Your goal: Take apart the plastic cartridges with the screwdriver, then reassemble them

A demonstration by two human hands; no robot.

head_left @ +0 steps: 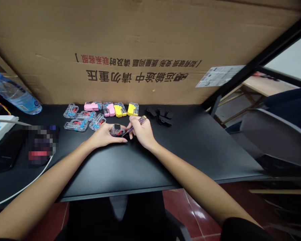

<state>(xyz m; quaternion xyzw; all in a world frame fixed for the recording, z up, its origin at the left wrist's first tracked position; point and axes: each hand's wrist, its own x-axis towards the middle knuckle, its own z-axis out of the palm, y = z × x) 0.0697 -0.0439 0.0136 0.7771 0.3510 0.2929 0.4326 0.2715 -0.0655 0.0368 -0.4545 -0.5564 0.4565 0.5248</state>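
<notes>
Left hand [102,135], fingers [116,140] curled around a clear plastic casing [117,131]; right hand [142,132], fingers [131,123] clamped on a slim translucent purple rod [134,126]. Beneath, a matte black bench [190,157]; just beyond, glossy pink and yellow moulded pieces [117,109].

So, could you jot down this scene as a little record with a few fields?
Left hand: holds a clear plastic piece with a black part
Right hand: pinches a slim purple see-through tool
Nearby: pink plastic pieces, yellow plastic pieces, black parts
Surface: black desk
Behind: printed cardboard box
</notes>
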